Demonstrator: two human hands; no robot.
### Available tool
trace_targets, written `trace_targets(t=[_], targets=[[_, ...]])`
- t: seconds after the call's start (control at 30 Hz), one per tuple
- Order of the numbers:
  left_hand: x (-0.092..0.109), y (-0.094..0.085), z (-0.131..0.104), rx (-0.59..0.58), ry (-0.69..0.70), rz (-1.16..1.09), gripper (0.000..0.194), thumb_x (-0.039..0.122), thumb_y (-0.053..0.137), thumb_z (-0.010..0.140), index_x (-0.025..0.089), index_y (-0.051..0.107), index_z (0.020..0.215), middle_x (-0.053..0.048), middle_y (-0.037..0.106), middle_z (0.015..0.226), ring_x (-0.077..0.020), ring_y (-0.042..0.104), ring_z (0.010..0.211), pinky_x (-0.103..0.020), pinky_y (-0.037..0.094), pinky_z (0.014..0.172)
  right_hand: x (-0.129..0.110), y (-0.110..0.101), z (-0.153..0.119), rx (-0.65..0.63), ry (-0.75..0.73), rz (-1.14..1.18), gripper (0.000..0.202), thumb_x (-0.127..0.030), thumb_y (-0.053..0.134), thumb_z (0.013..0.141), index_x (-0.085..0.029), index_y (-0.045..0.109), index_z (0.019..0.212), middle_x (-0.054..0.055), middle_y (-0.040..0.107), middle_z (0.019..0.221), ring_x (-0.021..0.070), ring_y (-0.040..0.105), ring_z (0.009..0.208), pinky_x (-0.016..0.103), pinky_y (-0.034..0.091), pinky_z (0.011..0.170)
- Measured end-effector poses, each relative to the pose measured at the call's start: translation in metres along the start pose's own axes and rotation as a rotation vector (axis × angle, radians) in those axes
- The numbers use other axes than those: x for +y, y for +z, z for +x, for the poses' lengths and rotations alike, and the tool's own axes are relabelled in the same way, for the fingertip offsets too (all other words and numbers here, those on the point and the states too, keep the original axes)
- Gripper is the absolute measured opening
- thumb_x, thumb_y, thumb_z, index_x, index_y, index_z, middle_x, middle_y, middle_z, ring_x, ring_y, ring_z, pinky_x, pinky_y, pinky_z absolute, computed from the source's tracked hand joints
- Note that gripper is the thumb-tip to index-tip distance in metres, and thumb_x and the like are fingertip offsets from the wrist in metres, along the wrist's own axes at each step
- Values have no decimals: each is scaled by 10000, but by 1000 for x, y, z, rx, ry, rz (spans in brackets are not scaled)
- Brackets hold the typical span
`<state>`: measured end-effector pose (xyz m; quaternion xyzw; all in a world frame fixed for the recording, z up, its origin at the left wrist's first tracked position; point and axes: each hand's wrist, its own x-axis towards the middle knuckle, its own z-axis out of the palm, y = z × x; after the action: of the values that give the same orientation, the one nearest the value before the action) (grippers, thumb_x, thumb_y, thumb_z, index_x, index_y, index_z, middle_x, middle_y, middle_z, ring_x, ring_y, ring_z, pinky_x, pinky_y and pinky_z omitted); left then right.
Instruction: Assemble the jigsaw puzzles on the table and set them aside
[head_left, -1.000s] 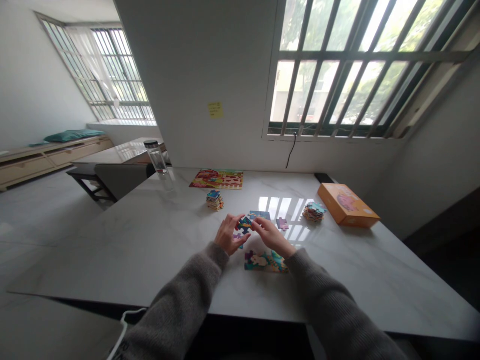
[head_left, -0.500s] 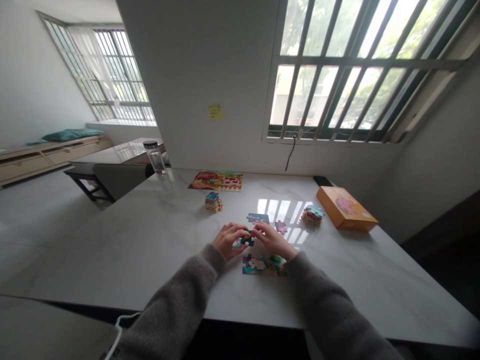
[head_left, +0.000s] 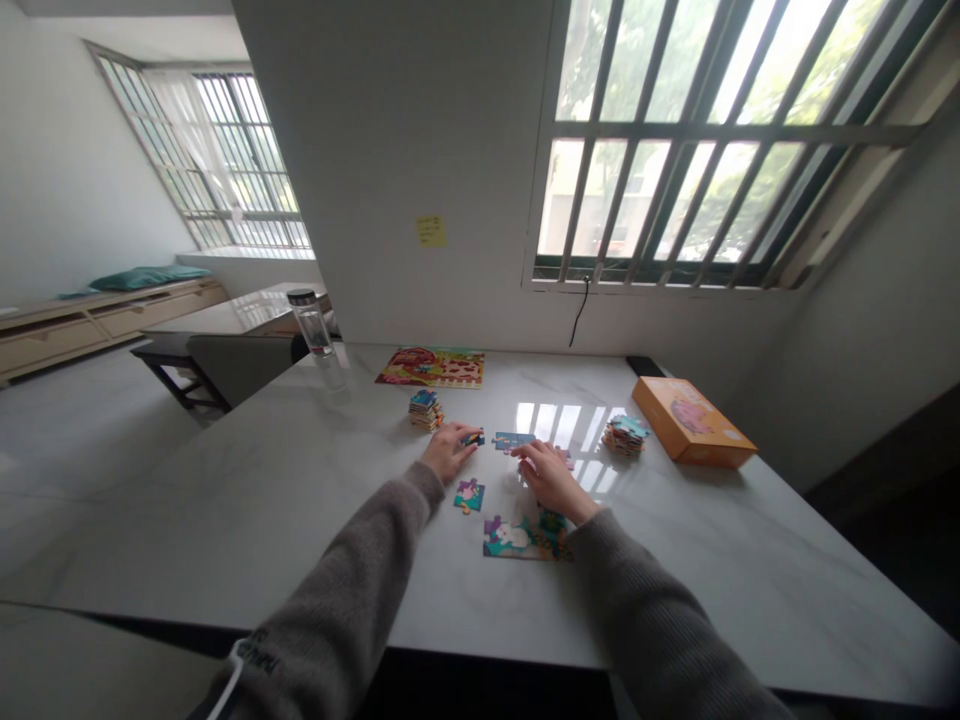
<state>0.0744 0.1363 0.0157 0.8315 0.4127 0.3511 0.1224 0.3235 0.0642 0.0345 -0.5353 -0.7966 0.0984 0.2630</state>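
My left hand (head_left: pixel 450 452) is closed on a dark puzzle piece (head_left: pixel 473 438), held at the table surface left of a joined blue puzzle strip (head_left: pixel 514 440). My right hand (head_left: pixel 553 478) hovers by the strip's right end, fingers apart and nothing visible in them. It partly covers a purple puzzle piece (head_left: pixel 565 459). Below my left hand lies a loose piece with a pink figure (head_left: pixel 469 494). Nearer to me is a joined puzzle section with a white animal (head_left: pixel 513 536), its right part overlapped by my right wrist.
Behind my left hand stands a stack of puzzle pieces (head_left: pixel 425 409); another stack (head_left: pixel 625 434) is at the right, beside an orange box (head_left: pixel 694 420). A colourful picture sheet (head_left: pixel 431 367) lies by the wall. A clear bottle (head_left: pixel 310 322) stands at the table's far left corner.
My hands have moved apart. The left carried the dark piece away and to the left, beside the blue strip; the right let go of it. The pink-figure piece is now uncovered.
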Motion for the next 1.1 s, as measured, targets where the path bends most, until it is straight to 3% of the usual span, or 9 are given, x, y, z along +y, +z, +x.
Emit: trace_targets(t=[0.13,0.43,0.7,0.87,1.1], targets=[[-9,14,14,-35,-12,28,252,202,633,893,205,732,1125,-92,678,1081,-252,586,1057,-434,453,1005,1,1,-1,-21,-13,-13,305,-153,466,946,-245,650,1172,74,629,1133,241,536,1052,387,390,954],[-6,27,20,-48,41,19,224,208,676,885,221,731,1102,-79,676,1118,-241,572,1084,-429,467,1026,0,5,-3,-15,-37,-100,288,-186,471,960,-246,655,1173,87,633,1148,261,527,1076,414,387,969],[-9,32,22,-31,48,64,201,218,653,901,228,748,1077,-87,672,1114,-238,585,1078,-448,491,1017,8,9,-4,22,-60,-238,385,-243,446,988,-252,582,1348,103,549,1420,289,439,1317,465,337,1083],[-11,34,22,-39,66,84,219,208,640,907,235,744,1098,-88,677,1136,-237,585,1087,-451,493,1021,14,12,-5,-54,-45,-260,410,-291,450,995,-257,549,1391,88,536,1452,279,433,1345,472,303,1117],[-5,31,20,-69,68,114,215,195,631,906,240,754,1077,-80,703,1176,-232,594,1116,-442,496,1044,14,12,-5,-35,-43,-262,407,-295,427,1004,-252,561,1386,92,544,1452,276,445,1348,474,309,1114]])
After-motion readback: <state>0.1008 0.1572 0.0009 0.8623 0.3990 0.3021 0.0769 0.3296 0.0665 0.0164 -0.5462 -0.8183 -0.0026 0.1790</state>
